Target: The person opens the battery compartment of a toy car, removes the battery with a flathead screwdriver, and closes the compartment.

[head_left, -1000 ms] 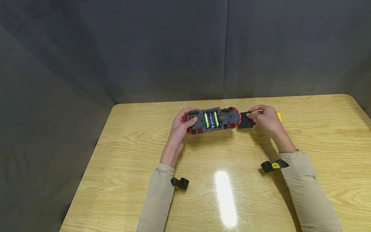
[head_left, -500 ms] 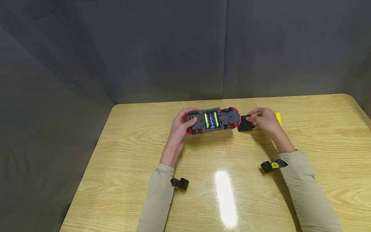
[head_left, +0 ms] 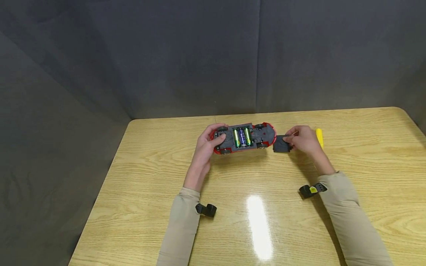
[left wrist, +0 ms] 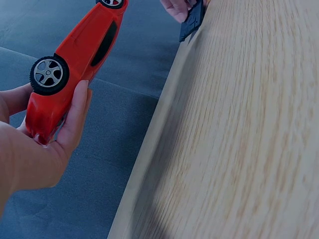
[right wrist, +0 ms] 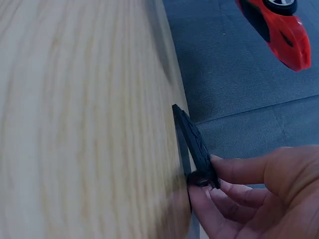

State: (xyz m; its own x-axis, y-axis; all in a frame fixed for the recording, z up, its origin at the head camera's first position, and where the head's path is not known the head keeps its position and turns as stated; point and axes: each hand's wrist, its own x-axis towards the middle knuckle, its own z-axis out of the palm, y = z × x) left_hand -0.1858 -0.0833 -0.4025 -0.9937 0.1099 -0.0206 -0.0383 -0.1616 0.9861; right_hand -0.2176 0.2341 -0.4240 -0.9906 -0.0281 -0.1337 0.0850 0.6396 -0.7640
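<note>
Panel (head_left: 281, 144) of black plastic, probably the battery cover, has shifted slightly toward the near side over the last second and tipped; a greyer, moulded face now shows to the head view. Right hand (head_left: 304, 138) has come nearer with it, baring more of a yellow cylindrical object (head_left: 319, 137) on the far right, use not clear. Panel sits just right of the car's end, pinched between thumb and fingers at its right edge. Its lower edge looks very close to the tabletop (head_left: 149, 166); cannot tell whether they touch.

Red toy car (head_left: 267, 135) unchanged in place: wheels up, raised off the wood, clamped at its left end in the left hand (head_left: 206, 144), thumb across the underside. My reading: only the panel's angle is being worked; the car is simply kept steady and the cover not yet fitted.

Battery compartment (head_left: 244, 148) in the underside, uncovered. Three cells inside, side by side, each running near to far: green left cell (head_left: 236, 137), blue-violet middle cell (head_left: 242, 137), green right cell (head_left: 247, 136). All appear seated; polarity too small to read.
</note>
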